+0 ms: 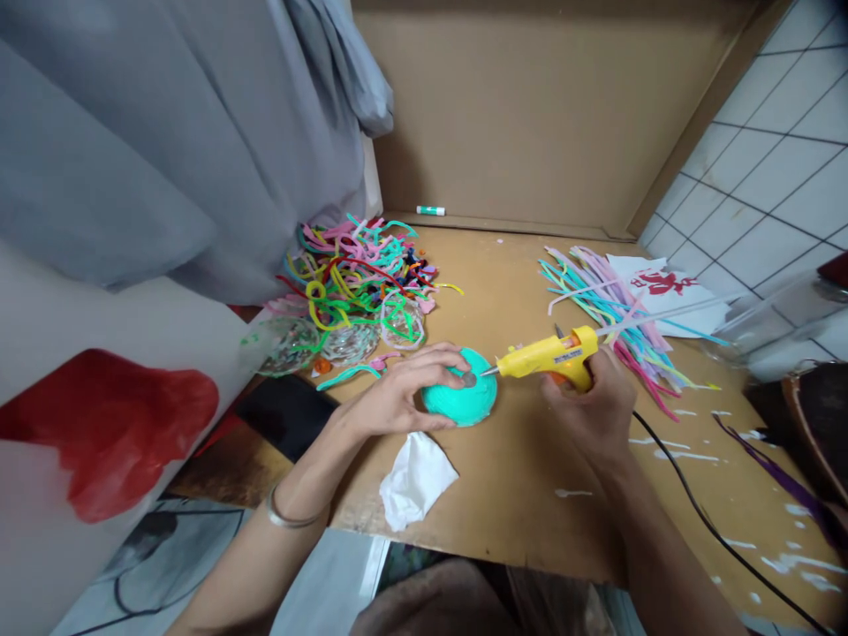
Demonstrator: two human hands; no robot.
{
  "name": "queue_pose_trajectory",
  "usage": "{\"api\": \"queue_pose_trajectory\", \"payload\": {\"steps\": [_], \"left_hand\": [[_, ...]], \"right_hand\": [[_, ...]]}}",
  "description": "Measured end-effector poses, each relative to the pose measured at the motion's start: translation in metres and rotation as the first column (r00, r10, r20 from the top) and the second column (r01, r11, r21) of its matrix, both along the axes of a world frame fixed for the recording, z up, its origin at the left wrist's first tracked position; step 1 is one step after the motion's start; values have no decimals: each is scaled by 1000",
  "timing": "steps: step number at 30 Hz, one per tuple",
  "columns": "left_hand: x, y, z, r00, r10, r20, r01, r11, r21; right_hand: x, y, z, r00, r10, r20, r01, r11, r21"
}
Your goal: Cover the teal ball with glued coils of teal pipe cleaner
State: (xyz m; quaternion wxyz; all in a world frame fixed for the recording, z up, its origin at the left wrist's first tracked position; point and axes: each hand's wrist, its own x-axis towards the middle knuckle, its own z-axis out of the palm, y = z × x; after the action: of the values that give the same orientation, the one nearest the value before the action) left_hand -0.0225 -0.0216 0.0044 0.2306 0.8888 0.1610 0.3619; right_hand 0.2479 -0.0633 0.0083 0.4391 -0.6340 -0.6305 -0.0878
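Note:
A round turquoise piece (pixel 462 402), apparently wound from fuzzy pipe cleaner, lies on the table in the middle. My left hand (pixel 414 389) grips it from the left, fingers over its top and thumb along its near edge. A small grey spot shows at its centre beside my fingertips. My right hand (pixel 593 402) is closed round the handle of a yellow glue gun (pixel 547 355), with a clear glue stick out of its back. The gun's metal nozzle points left, at the turquoise piece's upper right; whether it touches I cannot tell. A crumpled white tissue (pixel 417 480) lies just in front.
Tangled colourful pipe cleaners (pixel 358 265) and clear plastic pieces (pixel 350 340) lie at the left back. Straight pipe cleaners (pixel 616 309) lie at the right. A black cord (pixel 689 499) runs to the front right. A dark phone-like slab (pixel 284 413) and a glue-stick tube (pixel 430 211) also lie here.

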Motion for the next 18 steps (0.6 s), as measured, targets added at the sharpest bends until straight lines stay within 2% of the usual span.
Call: {"api": "queue_pose_trajectory", "payload": {"steps": [4,13,18], "left_hand": [[1,-1,3,999,-39,-15,40,997,69],[1,-1,2,996,-88,-3,88,991,101],[2,-1,1,996,-84,-4,84,991,103]], "right_hand": [[3,-3,0,998,43,50,-45,999,30],[10,-1,-4,974,143,176,-177,965,196],[9,-2,-6,967,151,205,-191,962,194]]}}
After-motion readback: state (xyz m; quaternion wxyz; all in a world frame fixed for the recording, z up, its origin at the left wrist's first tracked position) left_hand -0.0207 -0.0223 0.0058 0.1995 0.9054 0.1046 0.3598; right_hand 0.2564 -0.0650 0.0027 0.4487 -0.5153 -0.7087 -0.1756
